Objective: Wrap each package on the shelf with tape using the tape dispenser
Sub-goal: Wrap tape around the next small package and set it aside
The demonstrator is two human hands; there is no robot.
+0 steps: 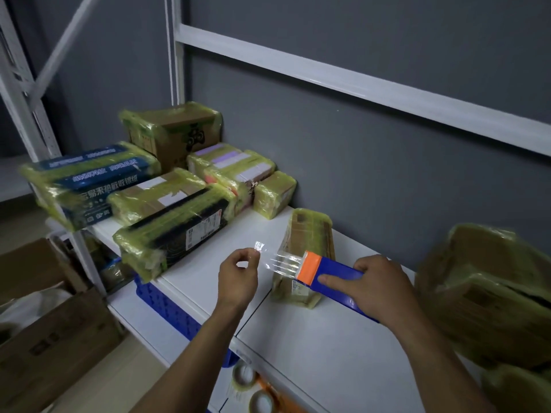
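My right hand (377,286) grips a blue tape dispenser (337,274) with an orange front end, its index finger lying along the side. My left hand (238,274) pinches the free end of a clear tape strip (280,260) stretched out from the dispenser. Both hover above the white shelf (313,338). Just behind the dispenser lies a small brown package (310,234) covered in yellowish tape, partly hidden by the dispenser.
Several taped packages (167,201) are stacked at the shelf's left back. More taped boxes (489,293) sit at the right edge, blurred. Tape rolls (243,377) lie on a lower level. Open cardboard boxes (50,332) stand on the floor at left. A grey wall stands behind.
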